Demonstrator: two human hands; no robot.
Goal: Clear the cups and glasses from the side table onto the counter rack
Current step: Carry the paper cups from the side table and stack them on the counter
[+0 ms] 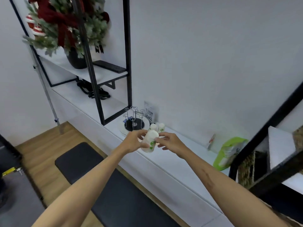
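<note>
The person stands at the long white table (164, 163) with both forearms stretched out and meeting over its front edge. Between the hands is a white paper cup with a green print (150, 142), tipped so its base points up and away, mouth toward the person. That looks deliberate to me: the cup rack (134, 118) just beyond has thin upright wire prongs on a dark round base, and a cup has to go on upside down over a prong.

The left hand (132, 141) carries the load, fingers (141, 133) curled round the cup's side from the left, wrist fairly straight. The right hand (170, 142) comes in from the other side, palm down, and its fingertips appear to pinch the cup lightly near the green print, more steadying or turning than carrying.

Two more white cups (157, 127) stand upside down on the table just behind the held one, beside the rack; the prongs themselves seem bare. A green-and-white packet (229, 153) lies further right, well apart. The cup is held in the air, near the rack and not yet on it.
</note>
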